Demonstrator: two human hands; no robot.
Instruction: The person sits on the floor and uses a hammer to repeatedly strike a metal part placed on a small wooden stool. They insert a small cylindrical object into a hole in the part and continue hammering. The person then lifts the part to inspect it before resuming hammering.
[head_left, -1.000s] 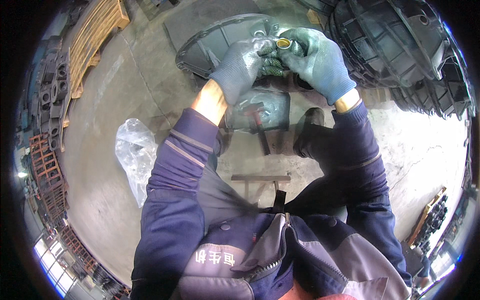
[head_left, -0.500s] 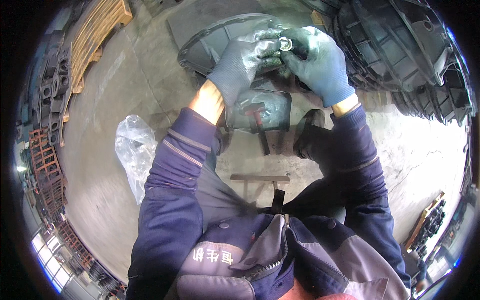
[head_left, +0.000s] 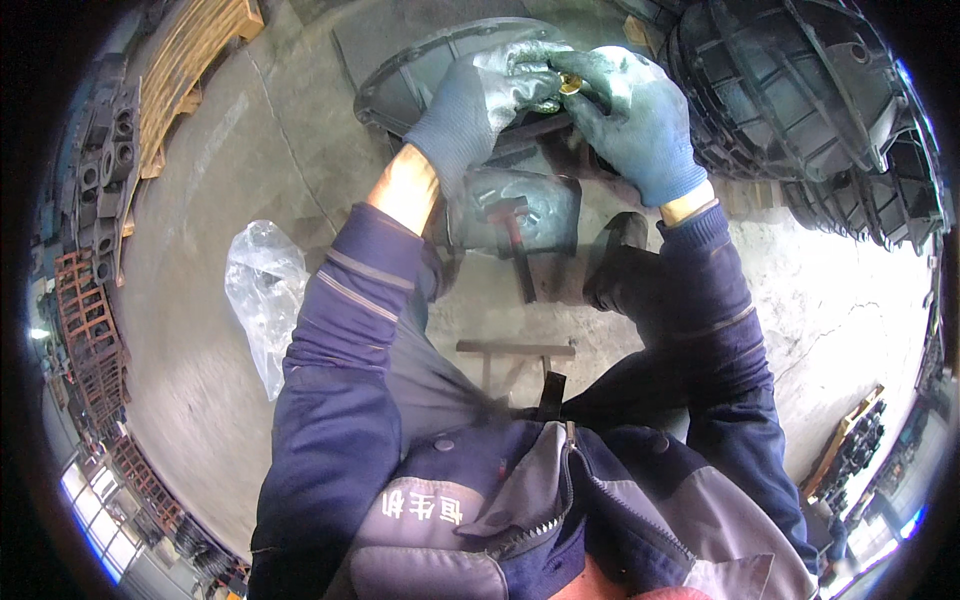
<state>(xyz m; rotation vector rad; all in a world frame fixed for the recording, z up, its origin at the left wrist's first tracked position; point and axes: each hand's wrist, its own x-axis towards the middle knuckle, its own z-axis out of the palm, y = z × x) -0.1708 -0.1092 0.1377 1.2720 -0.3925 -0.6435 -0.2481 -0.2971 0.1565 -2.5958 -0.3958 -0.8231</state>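
Both my hands wear grey-blue work gloves with worn, dirty palms, and they meet at the top of the view. Between their fingertips is a small, shiny, yellowish metal ring. My right hand pinches it from the right, thumb and fingers closed. Curled fingers of my left hand press against its left side and partly cover it. Behind and below the hands lies a large round dark metal casting with a ribbed rim. Nearer to me, a hammer rests with its head on a dark tray containing shiny, indistinct contents.
Large dark ribbed castings are stacked at the right. A clear plastic bag lies on the concrete floor to the left. Wooden slats and rusty metal racks line the far left. Between my legs is a low T-shaped frame.
The ring has turned between my fingers, its pale round face giving way to a yellowish edge. My left hand and wrist have shifted slightly left.
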